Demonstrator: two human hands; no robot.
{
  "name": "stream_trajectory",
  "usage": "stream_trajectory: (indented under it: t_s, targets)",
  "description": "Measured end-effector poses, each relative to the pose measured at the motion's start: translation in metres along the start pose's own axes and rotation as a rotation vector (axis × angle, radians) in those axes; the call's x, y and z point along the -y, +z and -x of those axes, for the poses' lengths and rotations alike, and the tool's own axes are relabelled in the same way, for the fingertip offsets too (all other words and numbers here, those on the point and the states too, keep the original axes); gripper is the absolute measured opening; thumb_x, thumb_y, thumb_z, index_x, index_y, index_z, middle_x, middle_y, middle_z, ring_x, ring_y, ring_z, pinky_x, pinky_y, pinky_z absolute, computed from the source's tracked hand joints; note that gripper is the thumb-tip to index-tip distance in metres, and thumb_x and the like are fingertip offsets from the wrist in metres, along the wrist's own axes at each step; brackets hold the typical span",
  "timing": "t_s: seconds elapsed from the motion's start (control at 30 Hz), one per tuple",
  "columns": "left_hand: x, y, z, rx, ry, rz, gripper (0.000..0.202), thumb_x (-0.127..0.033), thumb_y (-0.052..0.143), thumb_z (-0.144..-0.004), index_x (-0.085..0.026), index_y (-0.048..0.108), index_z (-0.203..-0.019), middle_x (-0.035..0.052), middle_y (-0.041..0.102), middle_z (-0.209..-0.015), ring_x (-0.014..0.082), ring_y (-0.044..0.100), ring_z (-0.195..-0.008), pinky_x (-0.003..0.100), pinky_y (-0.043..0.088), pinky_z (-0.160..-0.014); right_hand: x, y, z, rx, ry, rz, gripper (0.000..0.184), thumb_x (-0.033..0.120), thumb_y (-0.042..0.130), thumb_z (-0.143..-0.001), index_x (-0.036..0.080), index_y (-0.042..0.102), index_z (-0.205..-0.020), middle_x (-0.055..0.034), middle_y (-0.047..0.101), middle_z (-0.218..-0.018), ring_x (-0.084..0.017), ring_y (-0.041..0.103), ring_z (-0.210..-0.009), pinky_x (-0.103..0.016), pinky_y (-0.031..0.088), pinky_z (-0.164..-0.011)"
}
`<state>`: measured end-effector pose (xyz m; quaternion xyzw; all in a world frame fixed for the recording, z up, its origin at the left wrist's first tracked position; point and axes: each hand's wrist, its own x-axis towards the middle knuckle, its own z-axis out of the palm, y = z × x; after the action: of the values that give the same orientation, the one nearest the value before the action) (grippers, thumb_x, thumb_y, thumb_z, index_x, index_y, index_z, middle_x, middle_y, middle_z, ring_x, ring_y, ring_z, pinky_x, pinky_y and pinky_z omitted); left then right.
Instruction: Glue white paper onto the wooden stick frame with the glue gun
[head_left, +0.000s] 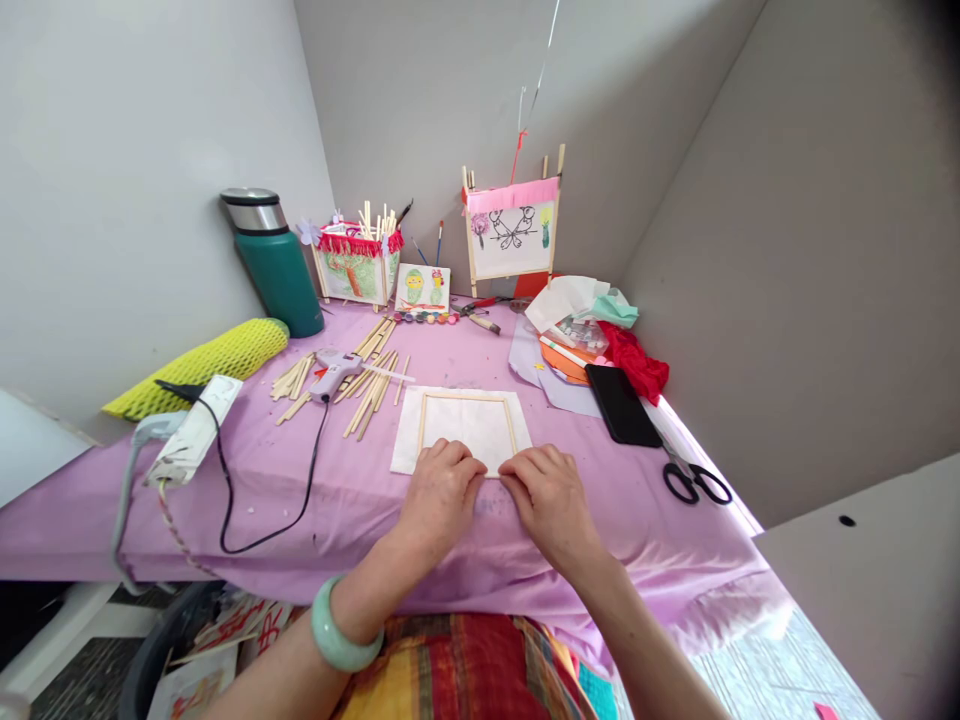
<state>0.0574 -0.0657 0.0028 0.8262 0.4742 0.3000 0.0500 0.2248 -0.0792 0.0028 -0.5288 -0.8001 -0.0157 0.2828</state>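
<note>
A white sheet (405,440) lies flat on the purple cloth, with thin wooden sticks (466,397) forming a rectangle on it. My left hand (444,485) is at the sheet's near edge, fingers closed on the left part of the near wooden stick (493,475). On the right part of that stick, the fingertips of my right hand (551,495) press together. Most of the near stick is hidden under both hands; a short length shows between them. A pale purple glue gun (334,376) rests to the left among loose wooden sticks (373,400).
Left stand a green bottle (279,270), a power strip (196,428) and the glue gun's black cord (231,500). Behind are a decorated stick box (356,272) and a hanging picture frame (514,240). A phone (622,403) and scissors (696,480) lie right.
</note>
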Motion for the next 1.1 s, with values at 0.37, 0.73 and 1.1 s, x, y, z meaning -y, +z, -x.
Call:
stream_trajectory:
  t_s: [0.37,0.73,1.1]
  targets:
    - [0.004,0.001,0.001,0.005,-0.018,0.062,0.016,-0.015,0.055,-0.087,-0.017,0.070,-0.086,0.0059,0.060,-0.084,0.0202,0.051,-0.086,0.036,0.043,-0.079,-0.021,-0.003,0.001,-0.028,0.026,-0.224,0.016,0.015,0.054,-0.089,0.021,0.061,-0.101,-0.0045,0.064,-0.097,-0.021,0.053,-0.092,-0.035,0.038,-0.079]
    - [0.002,0.001,0.000,-0.018,-0.072,0.076,0.009,-0.012,0.058,-0.083,-0.016,0.065,-0.080,0.0052,0.057,-0.085,0.0199,0.051,-0.086,0.035,0.043,-0.078,-0.003,0.001,0.000,0.003,0.006,-0.095,0.008,0.015,0.056,-0.089,0.020,0.060,-0.085,-0.0024,0.063,-0.082,-0.020,0.050,-0.084,-0.034,0.034,-0.074]
    - [0.004,-0.005,-0.002,0.029,-0.125,0.155,0.011,-0.014,0.057,-0.082,-0.018,0.068,-0.080,0.0048,0.059,-0.083,0.0199,0.055,-0.086,0.037,0.044,-0.080,-0.009,0.002,0.000,0.013,0.055,-0.161,0.008,0.019,0.056,-0.088,0.020,0.062,-0.084,-0.0033,0.063,-0.082,-0.020,0.053,-0.084,-0.035,0.036,-0.075]
